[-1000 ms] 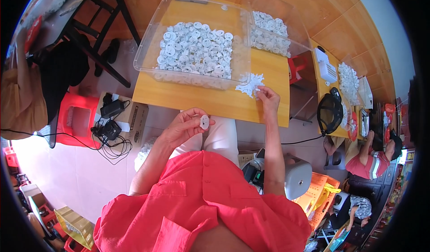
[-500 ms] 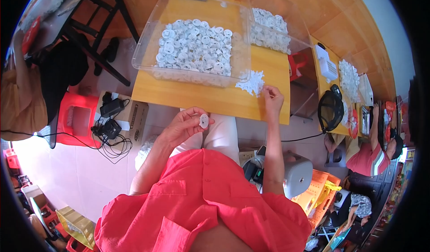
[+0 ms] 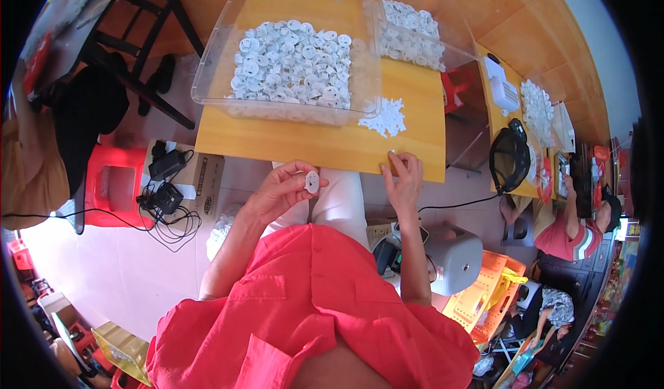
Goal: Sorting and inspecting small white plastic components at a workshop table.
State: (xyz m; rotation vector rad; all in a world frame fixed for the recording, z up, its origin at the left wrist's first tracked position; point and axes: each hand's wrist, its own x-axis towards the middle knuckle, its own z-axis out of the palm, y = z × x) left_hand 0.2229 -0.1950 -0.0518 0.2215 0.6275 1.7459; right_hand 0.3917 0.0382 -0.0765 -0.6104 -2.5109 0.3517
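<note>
Pinched between the thumb and fingers of my left hand (image 3: 275,192) is a round white plastic disc (image 3: 312,182) with small openings, held just off the table's front edge. My right hand (image 3: 404,181) is at the front right of the table with its fingers bent, and a tiny white plastic piece (image 3: 392,152) shows at the fingertips. Beyond it lies a loose pile of small white plastic pieces (image 3: 384,118). A large clear plastic bin (image 3: 214,77) holds a heap of similar round white parts (image 3: 290,64).
The yellow wooden table (image 3: 277,136) carries a second clear bin (image 3: 453,36) with white parts at the back right. A black fan (image 3: 510,157) stands on another table at the right. Cables and black adapters (image 3: 166,198) lie on a carton, beside a red stool (image 3: 114,181).
My right hand has drawn back from the pile of small pieces toward me and slightly left, turning its fingers upward. My left hand keeps hold of the disc, almost in place.
</note>
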